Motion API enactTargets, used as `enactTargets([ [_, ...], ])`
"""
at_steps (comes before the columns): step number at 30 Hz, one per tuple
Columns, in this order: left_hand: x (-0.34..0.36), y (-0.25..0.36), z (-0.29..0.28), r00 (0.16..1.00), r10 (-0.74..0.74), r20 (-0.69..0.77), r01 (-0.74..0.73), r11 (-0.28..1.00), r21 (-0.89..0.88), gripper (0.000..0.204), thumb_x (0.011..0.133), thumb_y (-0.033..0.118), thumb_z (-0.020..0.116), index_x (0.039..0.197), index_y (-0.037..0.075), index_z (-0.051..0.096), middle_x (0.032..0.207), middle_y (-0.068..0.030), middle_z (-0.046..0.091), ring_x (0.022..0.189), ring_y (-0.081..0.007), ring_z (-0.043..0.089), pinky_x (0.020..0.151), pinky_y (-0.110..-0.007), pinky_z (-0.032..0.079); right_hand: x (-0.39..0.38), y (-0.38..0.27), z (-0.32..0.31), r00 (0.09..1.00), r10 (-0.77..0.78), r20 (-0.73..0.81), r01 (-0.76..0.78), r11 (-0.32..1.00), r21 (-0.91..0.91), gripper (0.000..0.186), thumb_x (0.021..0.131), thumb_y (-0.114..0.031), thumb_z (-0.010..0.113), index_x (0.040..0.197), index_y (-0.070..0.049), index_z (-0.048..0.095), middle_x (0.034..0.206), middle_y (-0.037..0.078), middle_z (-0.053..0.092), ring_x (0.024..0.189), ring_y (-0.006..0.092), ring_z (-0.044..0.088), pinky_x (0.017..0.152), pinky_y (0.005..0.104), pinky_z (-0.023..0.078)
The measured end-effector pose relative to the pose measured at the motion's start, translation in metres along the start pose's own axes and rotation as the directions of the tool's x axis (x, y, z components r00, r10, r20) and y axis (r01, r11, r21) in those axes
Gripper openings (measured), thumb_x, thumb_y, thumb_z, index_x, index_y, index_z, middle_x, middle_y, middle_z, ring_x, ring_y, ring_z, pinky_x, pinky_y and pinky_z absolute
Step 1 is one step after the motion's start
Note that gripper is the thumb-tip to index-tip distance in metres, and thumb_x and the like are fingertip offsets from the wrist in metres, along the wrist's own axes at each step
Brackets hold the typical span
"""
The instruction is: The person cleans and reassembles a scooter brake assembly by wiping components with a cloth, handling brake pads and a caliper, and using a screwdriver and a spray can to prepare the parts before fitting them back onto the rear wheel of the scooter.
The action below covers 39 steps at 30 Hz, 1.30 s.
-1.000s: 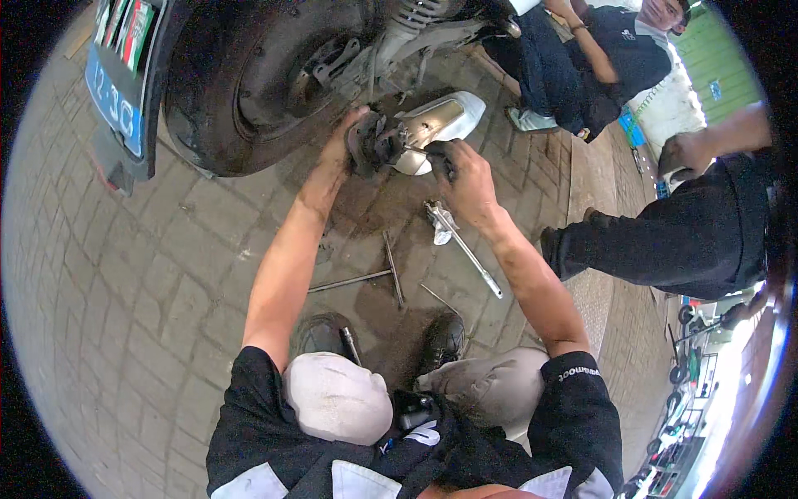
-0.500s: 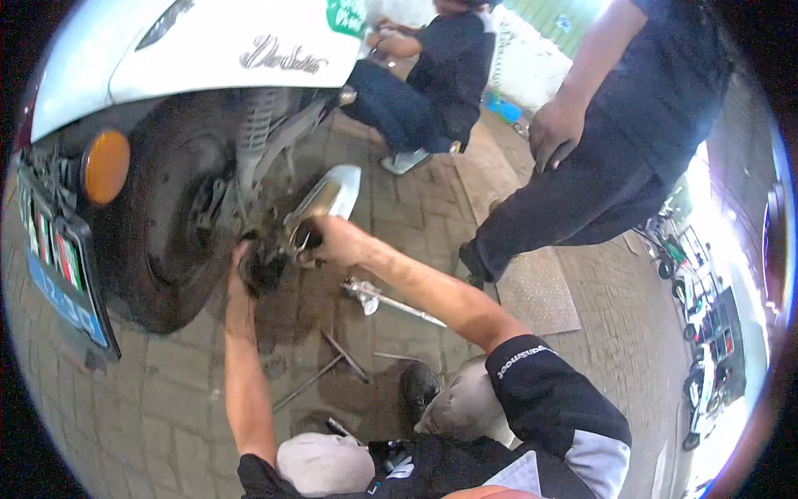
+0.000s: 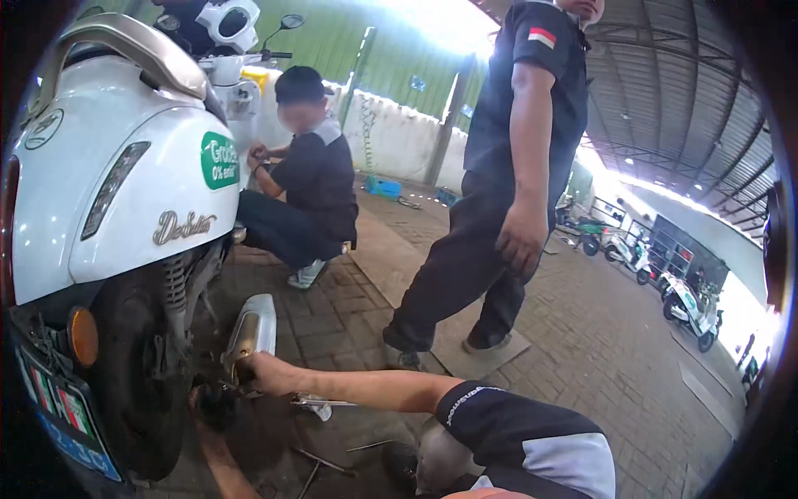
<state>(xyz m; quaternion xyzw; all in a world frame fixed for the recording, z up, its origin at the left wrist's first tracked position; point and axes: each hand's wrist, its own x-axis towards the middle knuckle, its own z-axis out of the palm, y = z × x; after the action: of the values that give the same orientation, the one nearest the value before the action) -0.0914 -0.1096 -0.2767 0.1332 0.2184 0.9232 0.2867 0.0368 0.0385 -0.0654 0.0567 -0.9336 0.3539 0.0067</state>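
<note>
Low beside the rear wheel of a white scooter, both my hands work close together. My right hand reaches in from the right with its fingers curled; whatever they grip is too dark to make out. Below it, my left hand is closed against a dark rounded part, its fingers partly hidden. Just beyond my right hand a long silver-white and brass-coloured part stands tilted. A shock absorber spring shows above the hands.
On the paving lie a T-handled wrench, a thin rod and a metal tool by my right forearm. One person squats beyond the scooter; another stands at right on a flat plate. More scooters stand far right.
My view has tilted up, so more of the scooter, both people and the roof show. My hands stay at the same spot beside the wheel.
</note>
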Motion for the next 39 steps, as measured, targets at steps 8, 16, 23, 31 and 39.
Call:
enactTargets([
  [8,0.029,-0.019,-0.039,0.99,-0.035,0.14,0.042,0.998,-0.046,0.032,0.084,0.03,0.046,0.107,0.007,0.047,0.103,-0.0064,0.05,0.095,-0.0189,0.045,0.089,-0.032,0.036,-0.015,0.001,0.016,0.99,-0.128,-0.052,0.047,0.669,-0.741,0.019,0.071,-0.009,0.051,0.089,-0.002,0.055,0.082,0.012,0.057,0.076,0.027,0.059,0.064,0.0395,0.048],
  [16,0.033,-0.025,-0.055,0.98,-0.037,0.197,0.041,0.999,-0.02,0.035,0.084,0.029,0.047,0.11,0.006,0.045,0.106,-0.0077,0.049,0.098,-0.0201,0.045,0.091,-0.033,0.035,-0.026,0.015,0.014,0.898,-0.441,0.014,0.225,0.432,-0.873,0.026,0.072,-0.018,0.051,0.093,-0.004,0.056,0.09,0.006,0.054,0.082,0.0196,0.056,0.069,0.0324,0.045],
  [23,0.025,-0.009,-0.034,0.993,-0.05,0.109,0.048,0.999,0.021,0.036,0.083,0.029,0.047,0.111,0.005,0.046,0.106,-0.0092,0.051,0.096,-0.0225,0.047,0.089,-0.036,0.037,-0.02,0.012,0.025,0.971,-0.238,-0.035,0.106,0.551,-0.828,0.032,0.07,-0.017,0.052,0.099,-0.002,0.056,0.088,0.009,0.056,0.08,0.0219,0.058,0.068,0.034,0.045],
  [31,0.022,-0.002,-0.02,0.997,-0.077,0.016,0.076,0.995,0.068,0.038,0.082,0.029,0.047,0.111,0.004,0.048,0.106,-0.0111,0.052,0.094,-0.0252,0.05,0.087,-0.038,0.039,-0.014,-0.002,0.034,0.998,-0.04,-0.058,-0.017,0.67,-0.742,0.028,0.066,-0.012,0.054,0.092,0.0,0.057,0.075,0.011,0.059,0.07,0.0273,0.061,0.06,0.038,0.048],
  [39,0.024,0.009,-0.003,0.996,-0.067,-0.058,0.075,0.987,0.145,0.04,0.081,0.029,0.048,0.111,0.003,0.049,0.105,-0.0129,0.054,0.092,-0.0279,0.052,0.085,-0.041,0.042,0.004,-0.018,0.015,0.989,0.043,0.139,0.05,0.796,-0.604,0.024,0.068,-0.017,0.058,0.088,-0.004,0.06,0.075,0.013,0.061,0.069,0.0277,0.061,0.057,0.0379,0.048],
])
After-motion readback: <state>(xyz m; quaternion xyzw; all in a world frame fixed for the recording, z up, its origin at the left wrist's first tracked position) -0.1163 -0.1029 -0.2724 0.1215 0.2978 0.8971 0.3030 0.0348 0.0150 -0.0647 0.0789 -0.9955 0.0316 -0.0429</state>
